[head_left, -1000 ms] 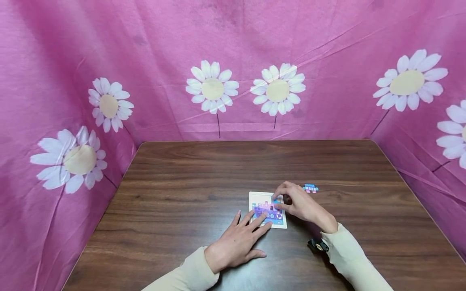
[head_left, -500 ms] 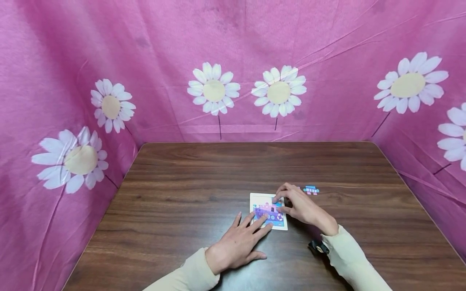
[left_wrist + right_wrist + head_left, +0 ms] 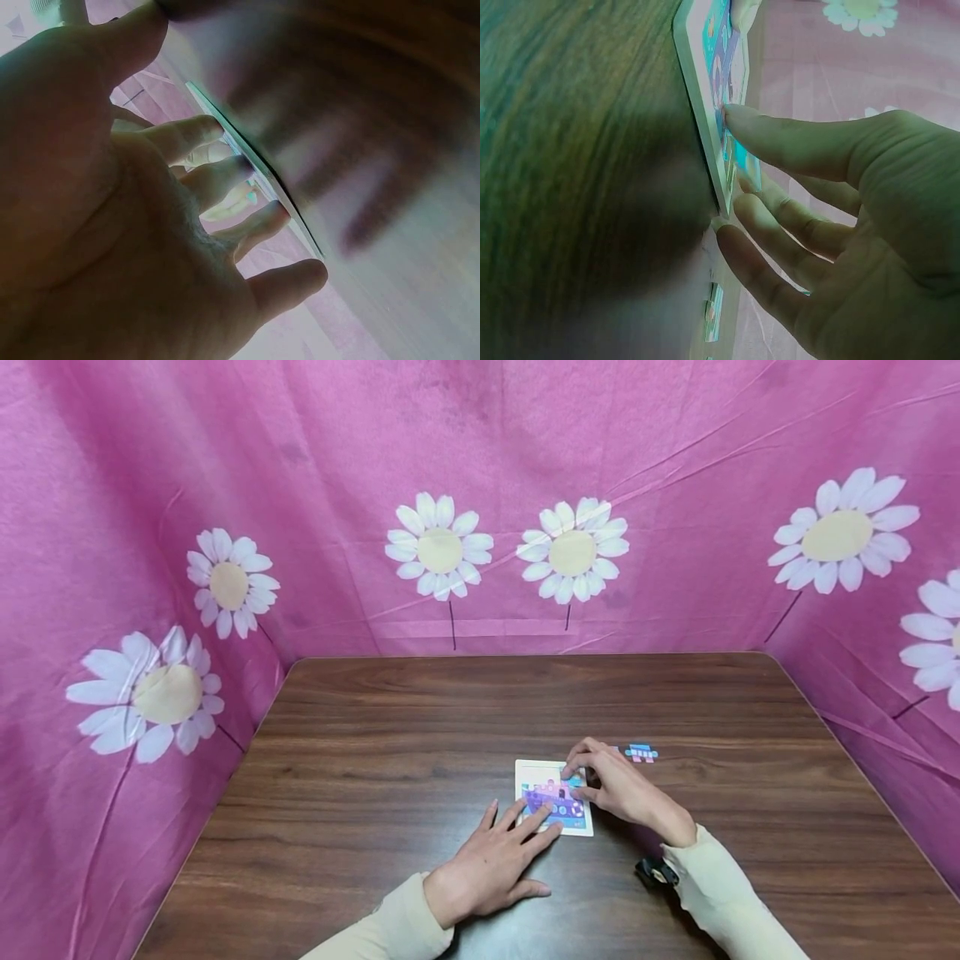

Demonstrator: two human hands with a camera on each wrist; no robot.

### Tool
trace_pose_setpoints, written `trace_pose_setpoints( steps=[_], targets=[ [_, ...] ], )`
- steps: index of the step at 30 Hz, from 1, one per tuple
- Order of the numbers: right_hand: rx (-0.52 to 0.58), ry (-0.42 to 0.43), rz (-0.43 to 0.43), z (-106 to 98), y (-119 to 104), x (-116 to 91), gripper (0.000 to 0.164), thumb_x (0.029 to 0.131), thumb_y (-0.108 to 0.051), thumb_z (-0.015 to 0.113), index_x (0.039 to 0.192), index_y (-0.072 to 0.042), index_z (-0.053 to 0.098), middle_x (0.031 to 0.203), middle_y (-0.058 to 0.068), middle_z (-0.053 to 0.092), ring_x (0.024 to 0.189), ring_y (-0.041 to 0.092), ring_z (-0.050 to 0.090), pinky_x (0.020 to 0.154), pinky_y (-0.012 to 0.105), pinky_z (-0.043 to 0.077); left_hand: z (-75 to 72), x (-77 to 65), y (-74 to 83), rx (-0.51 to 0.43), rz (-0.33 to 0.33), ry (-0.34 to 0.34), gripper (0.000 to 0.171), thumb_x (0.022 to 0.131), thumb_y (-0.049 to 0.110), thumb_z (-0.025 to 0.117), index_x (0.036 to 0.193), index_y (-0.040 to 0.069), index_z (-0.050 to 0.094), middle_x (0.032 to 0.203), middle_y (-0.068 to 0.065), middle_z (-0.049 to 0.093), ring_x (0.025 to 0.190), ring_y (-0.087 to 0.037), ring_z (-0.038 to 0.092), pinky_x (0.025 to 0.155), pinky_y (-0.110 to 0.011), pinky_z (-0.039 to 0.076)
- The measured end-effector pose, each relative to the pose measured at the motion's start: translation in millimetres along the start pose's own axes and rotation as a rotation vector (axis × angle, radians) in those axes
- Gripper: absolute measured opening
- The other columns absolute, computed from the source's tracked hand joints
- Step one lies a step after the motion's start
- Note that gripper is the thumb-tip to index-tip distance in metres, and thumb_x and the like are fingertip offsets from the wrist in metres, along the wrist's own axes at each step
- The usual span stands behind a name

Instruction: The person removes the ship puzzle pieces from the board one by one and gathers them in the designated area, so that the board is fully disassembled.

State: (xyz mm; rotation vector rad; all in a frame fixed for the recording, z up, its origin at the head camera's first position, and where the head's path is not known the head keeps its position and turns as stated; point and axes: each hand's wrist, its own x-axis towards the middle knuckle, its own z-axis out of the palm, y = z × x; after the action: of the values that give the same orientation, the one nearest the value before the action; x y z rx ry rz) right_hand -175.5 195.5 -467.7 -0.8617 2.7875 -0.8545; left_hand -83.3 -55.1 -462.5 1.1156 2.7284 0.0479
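A white-framed jigsaw board (image 3: 534, 772) with a purple and pink ship picture lies flat on the wooden table. My left hand (image 3: 491, 864) is spread with straight fingers, their tips resting on the board's lower left part; in the left wrist view those fingertips (image 3: 276, 214) meet its edge. At the upper right corner, my right hand (image 3: 618, 785) pinches a blue jigsaw piece (image 3: 748, 163) between thumb and fingers. That piece stands tilted over the board in the right wrist view. The fingers partly hide it from the head camera.
Another jigsaw piece (image 3: 641, 752), blue and pink, lies on the table (image 3: 420, 718) beyond my right hand, with a bit of one more showing beside it. A pink curtain (image 3: 495, 460) with daisies surrounds the table's back and sides.
The head view has shifted slightly. Both hands keep nearly the same places at the board, the right still pinching the blue jigsaw piece at its upper right corner.
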Motion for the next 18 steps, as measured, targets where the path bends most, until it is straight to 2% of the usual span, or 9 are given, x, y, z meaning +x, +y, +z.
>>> trace_pose_setpoints(
  steps=[4,7,13,18],
  targets=[
    [0.016,0.021,-0.017,0.6,0.2,0.6,0.018,0.089,-0.007,0.081,0.103,-0.018,0.078,0.111,0.0,0.068,0.087,0.016,0.061,0.079,0.031,0.047,-0.3,-0.6,0.3,0.003,-0.002,0.002,0.076,0.101,0.065,0.048,0.166,0.031,0.028,0.175,0.003,0.025,0.159,-0.03,0.032,0.121,-0.06,0.037],
    [0.04,0.061,-0.041,1.9,1.0,0.9,0.02,0.087,-0.005,0.083,0.103,-0.015,0.076,0.105,0.0,0.069,0.083,0.014,0.061,0.073,0.027,0.048,-0.3,-0.7,0.3,0.007,0.0,0.006,0.076,0.101,0.065,0.048,0.166,0.031,0.028,0.175,0.003,0.025,0.159,-0.03,0.032,0.121,-0.06,0.038],
    [0.097,0.11,-0.035,3.5,2.5,3.2,0.019,0.088,-0.001,0.08,0.102,-0.012,0.073,0.101,0.002,0.071,0.087,0.013,0.067,0.075,0.029,0.058,-0.3,-1.0,1.0,0.013,0.0,0.012,0.076,0.101,0.065,0.049,0.166,0.03,0.029,0.175,0.003,0.025,0.158,-0.03,0.033,0.12,-0.061,0.039],
    [0.113,0.122,-0.015,2.5,3.1,4.8,0.018,0.091,0.002,0.076,0.104,-0.01,0.071,0.098,0.002,0.072,0.084,0.008,0.066,0.074,0.028,0.057,-0.9,-1.0,1.3,0.002,-0.002,0.01,0.076,0.101,0.064,0.049,0.166,0.031,0.029,0.175,0.004,0.024,0.159,-0.031,0.033,0.12,-0.061,0.039]
  ],
)
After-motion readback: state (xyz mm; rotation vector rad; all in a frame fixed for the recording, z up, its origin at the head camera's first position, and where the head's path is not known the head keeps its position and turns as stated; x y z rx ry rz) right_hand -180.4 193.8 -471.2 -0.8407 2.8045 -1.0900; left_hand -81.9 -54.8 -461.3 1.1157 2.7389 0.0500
